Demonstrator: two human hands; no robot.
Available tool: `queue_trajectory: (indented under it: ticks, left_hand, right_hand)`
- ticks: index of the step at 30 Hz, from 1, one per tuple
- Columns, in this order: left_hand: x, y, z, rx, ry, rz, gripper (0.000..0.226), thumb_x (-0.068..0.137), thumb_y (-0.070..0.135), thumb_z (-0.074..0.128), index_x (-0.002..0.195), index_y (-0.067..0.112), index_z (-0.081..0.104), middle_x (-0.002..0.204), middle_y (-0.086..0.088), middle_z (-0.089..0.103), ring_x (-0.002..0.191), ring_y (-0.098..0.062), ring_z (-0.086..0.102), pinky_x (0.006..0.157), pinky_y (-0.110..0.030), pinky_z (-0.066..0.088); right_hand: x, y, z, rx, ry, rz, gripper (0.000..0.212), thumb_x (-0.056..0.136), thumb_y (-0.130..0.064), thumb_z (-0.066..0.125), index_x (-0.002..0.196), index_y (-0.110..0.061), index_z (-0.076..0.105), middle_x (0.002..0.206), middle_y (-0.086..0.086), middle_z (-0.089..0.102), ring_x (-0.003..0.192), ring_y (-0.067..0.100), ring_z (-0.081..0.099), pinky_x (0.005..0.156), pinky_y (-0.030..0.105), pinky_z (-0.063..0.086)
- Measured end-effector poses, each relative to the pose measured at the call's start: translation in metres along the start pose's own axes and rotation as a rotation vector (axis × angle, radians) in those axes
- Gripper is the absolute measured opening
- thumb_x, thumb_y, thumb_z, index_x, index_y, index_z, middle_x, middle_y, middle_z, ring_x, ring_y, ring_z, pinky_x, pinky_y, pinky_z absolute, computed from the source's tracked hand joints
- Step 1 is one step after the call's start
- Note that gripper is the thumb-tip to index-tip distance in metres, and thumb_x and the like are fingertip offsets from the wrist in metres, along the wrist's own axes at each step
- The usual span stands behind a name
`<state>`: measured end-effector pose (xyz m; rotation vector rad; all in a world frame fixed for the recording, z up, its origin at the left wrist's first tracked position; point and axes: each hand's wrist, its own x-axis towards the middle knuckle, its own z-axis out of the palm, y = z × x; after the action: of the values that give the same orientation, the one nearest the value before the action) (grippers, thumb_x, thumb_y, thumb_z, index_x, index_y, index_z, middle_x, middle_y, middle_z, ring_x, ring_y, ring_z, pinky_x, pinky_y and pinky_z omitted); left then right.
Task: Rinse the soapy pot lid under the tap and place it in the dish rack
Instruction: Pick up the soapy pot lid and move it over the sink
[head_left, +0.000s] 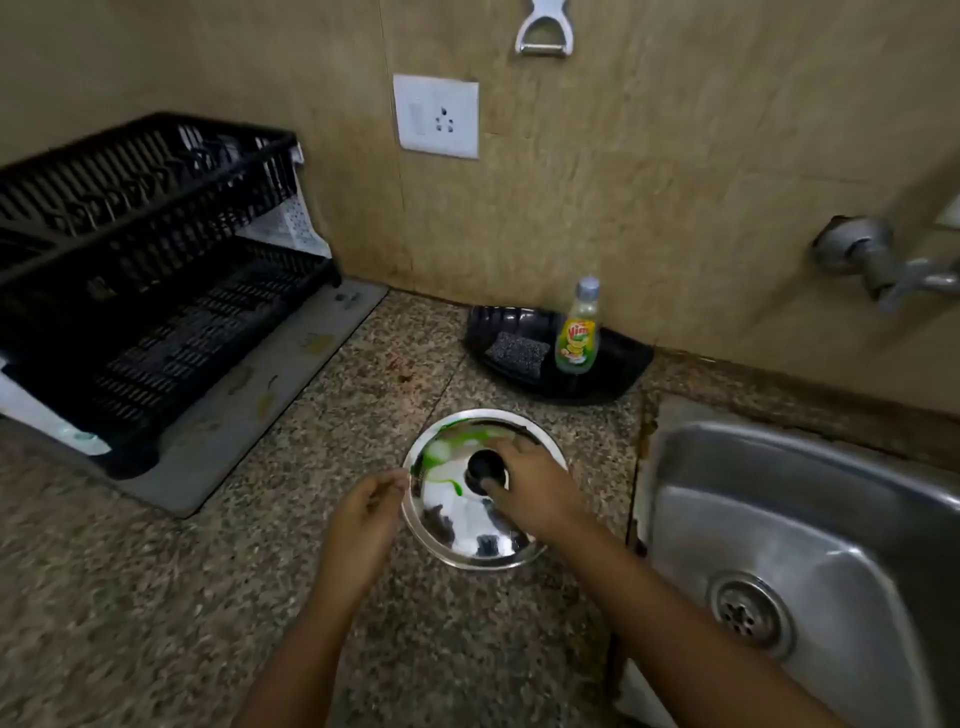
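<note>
A round steel pot lid (462, 525) with a black knob (483, 465) lies on the granite counter, streaked with green soap on its far left side. My right hand (535, 491) grips the knob from the right. My left hand (363, 512) touches the lid's left rim with its fingertips, fingers curled. The black two-tier dish rack (150, 291) stands at the far left. The tap (883, 265) juts from the wall at the upper right, above the steel sink (810, 519).
A black tray (613, 364) by the wall holds a scrub pad (517, 353) and a dish-soap bottle (577, 332). A wall socket (435, 117) and a hanging peeler (543, 31) are above. A grey mat (244, 410) lies under the rack.
</note>
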<state>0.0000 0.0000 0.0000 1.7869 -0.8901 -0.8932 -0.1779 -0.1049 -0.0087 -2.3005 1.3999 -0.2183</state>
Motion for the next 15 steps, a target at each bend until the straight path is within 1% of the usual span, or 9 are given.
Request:
queue_trajectory:
  ticks: [3, 6, 7, 8, 10, 12, 15]
  left_hand:
    - [0.013, -0.003, -0.003, 0.009, 0.002, 0.012, 0.018, 0.095, 0.023, 0.055, 0.107, 0.020, 0.069, 0.102, 0.007, 0.069, 0.095, -0.005, 0.062, 0.070, -0.018, 0.044]
    - [0.021, -0.005, -0.002, -0.008, 0.019, -0.010, 0.014, 0.095, 0.022, 0.055, 0.104, 0.023, 0.065, 0.097, 0.015, 0.065, 0.097, -0.010, 0.061, 0.070, -0.017, 0.041]
    - [0.022, -0.006, -0.001, -0.019, 0.039, -0.007, 0.015, 0.095, 0.021, 0.055, 0.106, 0.023, 0.064, 0.098, 0.015, 0.064, 0.098, -0.012, 0.061, 0.072, -0.017, 0.041]
    - [0.023, -0.007, 0.000, -0.026, 0.058, -0.008, 0.017, 0.095, 0.020, 0.055, 0.110, 0.021, 0.064, 0.101, 0.011, 0.065, 0.100, -0.014, 0.060, 0.075, -0.018, 0.042]
    - [0.023, -0.006, 0.005, -0.071, 0.097, -0.006, 0.026, 0.095, 0.015, 0.054, 0.121, 0.015, 0.060, 0.114, 0.001, 0.063, 0.104, -0.015, 0.057, 0.081, -0.020, 0.040]
    - [0.020, 0.000, 0.013, -0.123, 0.108, -0.023, 0.033, 0.097, 0.013, 0.050, 0.129, 0.011, 0.054, 0.122, -0.002, 0.057, 0.108, -0.015, 0.053, 0.088, -0.023, 0.039]
    - [0.018, 0.010, 0.039, -0.182, 0.046, -0.134, 0.036, 0.099, 0.023, 0.047, 0.132, 0.011, 0.054, 0.132, -0.005, 0.056, 0.117, -0.022, 0.053, 0.102, -0.034, 0.040]
  right_hand:
    - [0.012, -0.008, 0.009, -0.067, -0.018, 0.002, 0.047, 0.090, -0.040, 0.055, 0.132, -0.021, 0.046, 0.130, 0.011, 0.048, 0.117, 0.032, 0.049, 0.087, 0.042, 0.049]
    - [0.017, -0.012, 0.011, -0.117, -0.064, 0.013, 0.047, 0.093, -0.036, 0.054, 0.135, -0.018, 0.043, 0.135, 0.013, 0.043, 0.119, 0.034, 0.046, 0.088, 0.040, 0.044]
    - [0.016, -0.012, 0.011, -0.119, -0.070, 0.020, 0.047, 0.094, -0.035, 0.053, 0.136, -0.017, 0.042, 0.136, 0.014, 0.042, 0.119, 0.034, 0.045, 0.088, 0.040, 0.043]
    - [0.012, -0.012, 0.010, -0.119, -0.063, 0.020, 0.047, 0.094, -0.034, 0.053, 0.136, -0.017, 0.041, 0.136, 0.014, 0.041, 0.120, 0.034, 0.045, 0.090, 0.040, 0.041]
    - [-0.002, -0.007, 0.009, -0.081, -0.037, 0.027, 0.048, 0.094, -0.035, 0.054, 0.137, -0.018, 0.041, 0.135, 0.011, 0.043, 0.123, 0.032, 0.043, 0.094, 0.040, 0.038]
    - [-0.019, 0.003, 0.002, -0.021, 0.027, 0.024, 0.048, 0.092, -0.037, 0.054, 0.137, -0.021, 0.042, 0.134, 0.008, 0.044, 0.125, 0.029, 0.041, 0.099, 0.041, 0.037]
    - [-0.042, 0.023, -0.026, 0.081, 0.155, 0.042, 0.047, 0.092, -0.039, 0.055, 0.134, -0.021, 0.045, 0.131, 0.008, 0.046, 0.120, 0.027, 0.044, 0.099, 0.041, 0.041]
